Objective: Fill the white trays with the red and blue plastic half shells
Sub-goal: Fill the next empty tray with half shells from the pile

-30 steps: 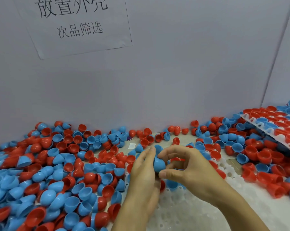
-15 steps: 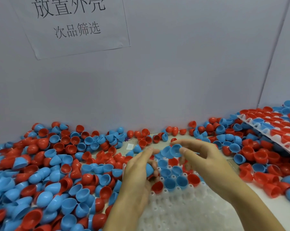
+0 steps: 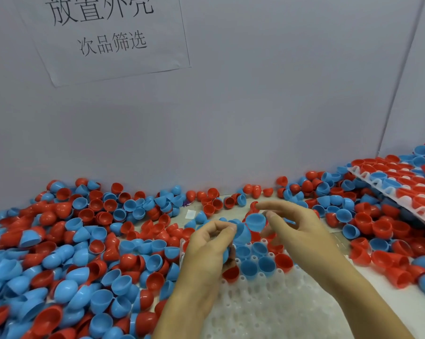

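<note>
The right hand (image 3: 302, 231) pinches 1 blue shell (image 3: 255, 221), the left hand (image 3: 212, 250) grips more, and a slip could drop them past the white tray (image 3: 267, 307).

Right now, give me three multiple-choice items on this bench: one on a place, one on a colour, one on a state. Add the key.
1. Where does the filled tray lie?
A. far right, propped on loose shells
B. far left by the wall
C. under the paper sign

2. What colour is the half shell pinched by the right hand?
A. red
B. white
C. blue

3. How full is the white tray under the hands?
A. every cup filled
B. only its far rows hold shells
C. no shell in it

Key: 1 A, it slants over the pile at the right edge. 2 C, the shell at the fingertips is blue. 3 B, red and blue shells sit in the far cups, the near cups are bare. The left hand also holds a blue shell.
</note>
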A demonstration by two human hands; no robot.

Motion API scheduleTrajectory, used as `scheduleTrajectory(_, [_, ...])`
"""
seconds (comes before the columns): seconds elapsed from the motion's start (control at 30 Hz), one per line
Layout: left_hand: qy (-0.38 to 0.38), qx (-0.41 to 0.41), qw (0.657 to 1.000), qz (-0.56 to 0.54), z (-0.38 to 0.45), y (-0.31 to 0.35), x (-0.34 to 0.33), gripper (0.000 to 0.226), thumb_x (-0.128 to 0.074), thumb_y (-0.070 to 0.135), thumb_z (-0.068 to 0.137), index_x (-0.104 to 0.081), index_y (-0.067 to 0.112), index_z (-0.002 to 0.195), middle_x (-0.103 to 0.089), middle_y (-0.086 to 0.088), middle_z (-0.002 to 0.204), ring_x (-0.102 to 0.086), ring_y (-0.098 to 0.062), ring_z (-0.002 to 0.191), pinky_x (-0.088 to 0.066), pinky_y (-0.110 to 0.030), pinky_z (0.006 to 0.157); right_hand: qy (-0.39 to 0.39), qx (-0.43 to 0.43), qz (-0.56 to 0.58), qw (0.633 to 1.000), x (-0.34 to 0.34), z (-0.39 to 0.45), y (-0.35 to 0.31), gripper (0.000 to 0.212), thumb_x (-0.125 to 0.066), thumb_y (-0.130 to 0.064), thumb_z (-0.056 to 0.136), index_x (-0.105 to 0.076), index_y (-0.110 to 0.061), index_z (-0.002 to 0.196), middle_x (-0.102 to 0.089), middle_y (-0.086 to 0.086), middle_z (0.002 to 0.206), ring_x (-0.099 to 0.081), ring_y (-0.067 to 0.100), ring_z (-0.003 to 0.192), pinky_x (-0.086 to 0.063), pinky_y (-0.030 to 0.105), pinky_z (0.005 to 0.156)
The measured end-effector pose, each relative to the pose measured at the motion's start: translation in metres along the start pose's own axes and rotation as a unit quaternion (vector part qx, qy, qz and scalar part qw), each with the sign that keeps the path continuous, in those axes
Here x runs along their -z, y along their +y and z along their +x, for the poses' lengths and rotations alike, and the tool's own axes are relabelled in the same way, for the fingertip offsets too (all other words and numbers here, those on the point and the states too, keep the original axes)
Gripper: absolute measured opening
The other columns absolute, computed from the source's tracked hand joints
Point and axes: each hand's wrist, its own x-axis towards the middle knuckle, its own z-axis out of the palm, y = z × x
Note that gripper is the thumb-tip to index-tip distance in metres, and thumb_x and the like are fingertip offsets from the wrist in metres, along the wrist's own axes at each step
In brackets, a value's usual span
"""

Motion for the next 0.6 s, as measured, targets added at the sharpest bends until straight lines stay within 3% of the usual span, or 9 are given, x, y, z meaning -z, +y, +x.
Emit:
scheduleTrajectory(0.13, [0.113,-0.114,0.978,0.135,0.000,-0.006,-0.008,0.018,-0.063,0.016,0.098,-0.064,0.011,0.081,-0.058,0.005,0.068,-0.053,-0.002,0.060,-0.044,-0.012,0.056,0.073,0.075,-0.119,0.987,-0.006,-0.001,-0.005,0.016,-0.066,-0.024,0.093,-0.062,-0.039,0.090,-0.064,-0.017,0.081,-0.059,-0.010,0.083,-0.047,0.006,0.054])
scheduleTrajectory(0.27, [0.176,-0.226,0.932,0.221,-0.004,-0.006,-0.014,0.024,-0.063,0.012,0.096,-0.058,0.011,0.073,-0.055,0.005,0.063,-0.053,0.001,0.059,-0.046,-0.013,0.057,0.005,0.081,-0.230,0.970,-0.017,-0.006,-0.008,0.004,-0.069,-0.034,0.090,-0.068,-0.034,0.094,-0.066,-0.015,0.074,-0.059,-0.010,0.080,-0.050,0.009,0.059])
scheduleTrajectory(0.43, [0.103,-0.269,0.926,0.245,-0.006,-0.006,-0.018,0.024,-0.065,0.010,0.095,-0.056,0.015,0.073,-0.057,0.002,0.068,-0.054,-0.004,0.063,-0.047,-0.017,0.057,-0.014,0.027,-0.213,0.977,-0.020,-0.006,-0.003,0.009,-0.069,-0.034,0.091,-0.073,-0.030,0.098,-0.069,-0.013,0.078,-0.066,0.002,0.070,-0.055,0.016,0.062])
scheduleTrajectory(0.6, [0.026,-0.226,0.944,0.237,-0.008,-0.010,-0.025,0.014,-0.068,0.028,0.094,-0.064,0.020,0.085,-0.061,-0.003,0.080,-0.060,-0.019,0.078,-0.055,-0.024,0.068,0.008,-0.014,-0.167,0.986,-0.003,0.000,0.002,0.010,-0.069,-0.015,0.091,-0.071,-0.023,0.096,-0.071,-0.007,0.077,-0.068,0.002,0.060,-0.050,0.012,0.050])
